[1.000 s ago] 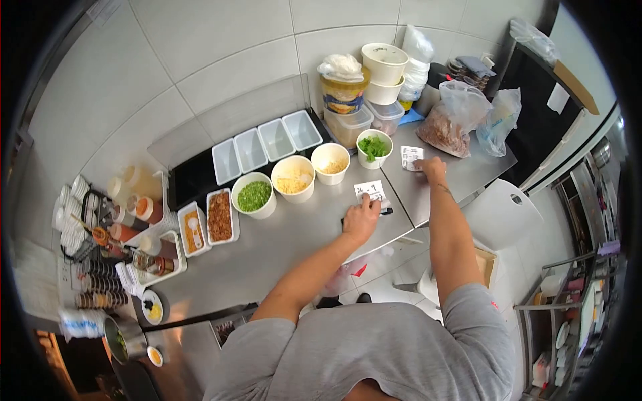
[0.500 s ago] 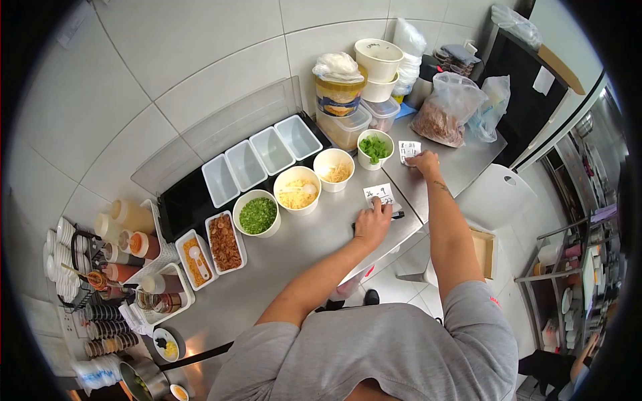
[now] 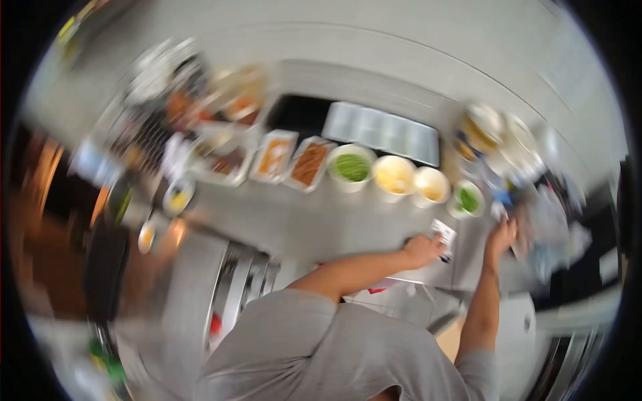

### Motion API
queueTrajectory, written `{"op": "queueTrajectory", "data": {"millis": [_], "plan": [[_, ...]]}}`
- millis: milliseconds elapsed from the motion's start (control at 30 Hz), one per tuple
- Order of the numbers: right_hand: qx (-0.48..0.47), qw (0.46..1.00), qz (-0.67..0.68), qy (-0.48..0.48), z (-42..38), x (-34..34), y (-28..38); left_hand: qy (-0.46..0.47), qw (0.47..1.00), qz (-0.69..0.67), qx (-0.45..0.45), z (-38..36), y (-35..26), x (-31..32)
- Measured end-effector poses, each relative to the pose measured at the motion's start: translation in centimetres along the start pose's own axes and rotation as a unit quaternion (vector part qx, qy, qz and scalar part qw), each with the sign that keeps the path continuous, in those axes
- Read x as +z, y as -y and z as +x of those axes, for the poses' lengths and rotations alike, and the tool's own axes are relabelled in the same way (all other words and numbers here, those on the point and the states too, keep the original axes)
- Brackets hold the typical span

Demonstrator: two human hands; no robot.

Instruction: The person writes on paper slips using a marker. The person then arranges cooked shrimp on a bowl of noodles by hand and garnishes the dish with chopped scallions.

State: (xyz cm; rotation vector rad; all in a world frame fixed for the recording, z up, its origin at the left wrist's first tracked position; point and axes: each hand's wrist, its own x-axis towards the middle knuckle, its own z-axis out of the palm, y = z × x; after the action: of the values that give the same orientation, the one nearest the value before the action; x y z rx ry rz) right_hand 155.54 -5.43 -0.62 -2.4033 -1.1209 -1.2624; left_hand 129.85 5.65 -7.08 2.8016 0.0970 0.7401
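Observation:
My left hand [image 3: 425, 251] is at the counter's front edge, fingers curled and fingertips on the lower part of a white paper slip [image 3: 444, 231] with dark writing. The black tip of a pen [image 3: 445, 259] shows just below its fingers. Farther right, my right hand [image 3: 503, 235] reaches to a second small white slip [image 3: 498, 210], its fingers smeared by motion. Nearest to the hands stand a tub of leafy greens [image 3: 468, 200], a tub of pale yellow shreds [image 3: 431, 190] and a larger tub of yellow food [image 3: 393, 177].
Chopped green onion [image 3: 352, 167] fills another tub; trays of brown food [image 3: 309, 164] and orange food [image 3: 273, 157] sit left of it. Pale compartments [image 3: 381, 132] line the back. Plastic bags [image 3: 545, 224] stand right of my right hand. A white chair [image 3: 518, 324] is below the counter.
The view has swung left and blurred, showing more of the left side; the counter items sit farther right. Both hands remain at their slips.

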Motion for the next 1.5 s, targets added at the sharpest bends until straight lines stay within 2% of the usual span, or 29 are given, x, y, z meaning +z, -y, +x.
{"op": "queueTrajectory", "data": {"millis": [33,67,100,200,300,333,367,400,433,467,500,533,567,600,667,700,733,767,800,833,867,933,967,1100,1200,1300,1333,1433,1500], "plan": [[-0.082,0.996,0.020,0.022,-2.2,0.5,0.8,-0.011,1.000,-0.011,0.001,-0.1,0.1,0.3],[-0.042,0.980,0.070,0.181,-6.0,6.1,-1.3,-0.007,1.000,-0.007,-0.007,0.0,0.2,1.0],[0.021,0.963,0.108,0.247,-5.8,5.8,-1.0,0.028,0.999,0.024,-0.028,-0.1,-0.1,0.1],[-0.064,0.968,0.084,0.229,-5.6,8.0,-2.4,-0.003,0.995,0.045,-0.084,-2.8,-0.4,0.2],[0.034,0.932,0.073,0.353,-1.8,5.0,-1.5,0.035,0.984,0.040,-0.168,-5.6,-2.0,-3.5],[0.010,0.933,0.069,0.352,-1.5,7.9,-3.1,0.027,0.979,0.024,-0.199,-7.3,-2.4,-4.3],[-0.036,0.939,0.083,0.331,-1.4,13.9,-6.0,0.018,0.973,0.009,-0.228,-9.3,-2.8,-5.2],[-0.186,0.927,0.008,0.326,-0.5,16.1,-7.3,0.010,0.967,-0.005,-0.255,-11.4,-3.3,-6.4],[0.076,0.950,-0.066,0.295,-0.2,15.7,-5.4,-0.005,0.951,-0.001,-0.311,-13.4,-4.3,-8.6],[-0.049,0.991,-0.088,0.090,0.2,11.4,-4.1,-0.039,0.936,-0.008,-0.351,-15.4,-5.0,-10.7],[0.100,0.994,0.024,-0.023,0.8,7.1,-0.7,-0.075,0.918,-0.016,-0.389,-17.6,-5.8,-12.7],[0.086,0.985,0.065,-0.132,1.6,8.5,0.2,-0.110,0.899,-0.025,-0.424,-19.5,-6.3,-14.4],[0.061,0.988,0.120,-0.080,1.9,9.3,2.3,-0.160,0.876,-0.020,-0.454,-21.4,-6.1,-15.2],[0.037,0.984,0.172,-0.027,2.5,4.4,6.8,-0.191,0.849,-0.043,-0.491,-23.0,-6.8,-17.0],[-0.084,0.859,0.505,-0.010,1.8,-2.0,16.8,-0.250,0.791,-0.091,-0.551,-26.0,-8.6,-21.2],[-0.066,0.753,0.640,0.138,0.2,-8.0,22.2,-0.322,0.751,-0.172,-0.550,-27.3,-9.8,-23.2],[-0.161,0.676,0.678,0.238,-1.8,-8.8,26.7,-0.341,0.756,-0.145,-0.540,-29.0,-10.4,-24.1],[-0.125,0.574,0.723,0.365,-4.5,-17.9,31.3,-0.359,0.759,-0.119,-0.530,-30.6,-10.8,-24.9],[-0.159,0.451,0.730,0.488,-6.7,-24.0,35.3,-0.377,0.762,-0.094,-0.518,-32.1,-11.6,-26.3],[-0.185,0.316,0.763,0.533,-9.7,-30.9,37.2,-0.374,0.764,-0.098,-0.517,-33.9,-12.6,-27.7],[-0.169,0.146,0.776,0.590,-12.6,-35.4,40.3,-0.393,0.750,-0.127,-0.516,-35.8,-14.0,-29.2],[-0.064,0.075,0.767,0.634,-17.8,-43.6,44.8,-0.427,0.722,-0.184,-0.513,-40.2,-16.1,-31.9],[-0.049,0.083,0.754,0.650,-19.9,-45.3,47.6,-0.472,0.681,-0.196,-0.524,-43.9,-15.4,-31.5],[-0.086,0.116,0.755,0.640,-29.3,-51.6,58.3,-0.465,0.652,-0.130,-0.585,-57.1,-20.3,-37.3],[-0.155,0.177,0.753,0.615,-33.1,-56.6,62.5,-0.494,0.545,-0.197,-0.648,-65.4,-24.0,-40.7],[-0.264,0.244,0.751,0.553,-35.3,-59.1,64.4,-0.586,0.463,-0.240,-0.620,-71.0,-26.7,-45.1],[-0.299,0.273,0.757,0.512,-36.2,-59.0,64.8,-0.585,0.469,-0.211,-0.628,-72.7,-26.7,-46.4],[-0.296,0.283,0.772,0.486,-38.2,-58.5,65.1,-0.590,0.489,-0.133,-0.629,-77.3,-25.8,-49.6],[-0.309,0.339,0.762,0.457,-38.4,-58.8,65.6,-0.608,0.507,-0.085,-0.605,-79.8,-24.7,-52.5]]}}
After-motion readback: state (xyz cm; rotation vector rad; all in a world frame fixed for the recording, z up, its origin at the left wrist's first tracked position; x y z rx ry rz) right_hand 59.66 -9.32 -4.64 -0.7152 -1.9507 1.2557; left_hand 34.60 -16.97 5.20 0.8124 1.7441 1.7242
